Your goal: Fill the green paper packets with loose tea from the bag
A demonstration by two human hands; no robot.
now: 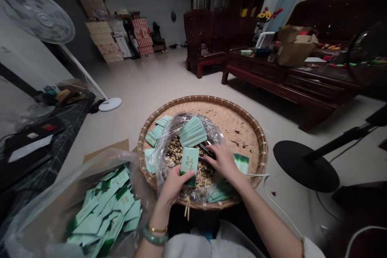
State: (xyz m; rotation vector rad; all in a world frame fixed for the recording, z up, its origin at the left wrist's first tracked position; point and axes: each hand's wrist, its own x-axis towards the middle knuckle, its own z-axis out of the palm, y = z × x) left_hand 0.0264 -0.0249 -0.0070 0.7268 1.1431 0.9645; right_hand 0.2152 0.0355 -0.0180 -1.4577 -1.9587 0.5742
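Note:
My left hand [178, 181] pinches a light green paper sachet [190, 161] with gold lettering and a dark green lower end, held upright over an opened clear plastic bag [159, 151]. Inside the bag lies a loose dried mix [173, 149] of dark and pale yellowish bits. On top of it rests a fanned stack of green sachets [192, 131]. To the right of the held sachet, my right hand [223, 161] has its fingers curled on a dark shiny tool [207, 151]; its exact kind is unclear. The bag sits in a round woven bamboo tray [263, 145].
More sachets [155, 135] lie at the tray's left; a green packet [242, 163] lies at its right. A plastic-lined box [36, 213] holds many sachets [105, 205]. A white fan [110, 105], a black stand base [305, 165] with cables and a wooden table [290, 80] surround the tray.

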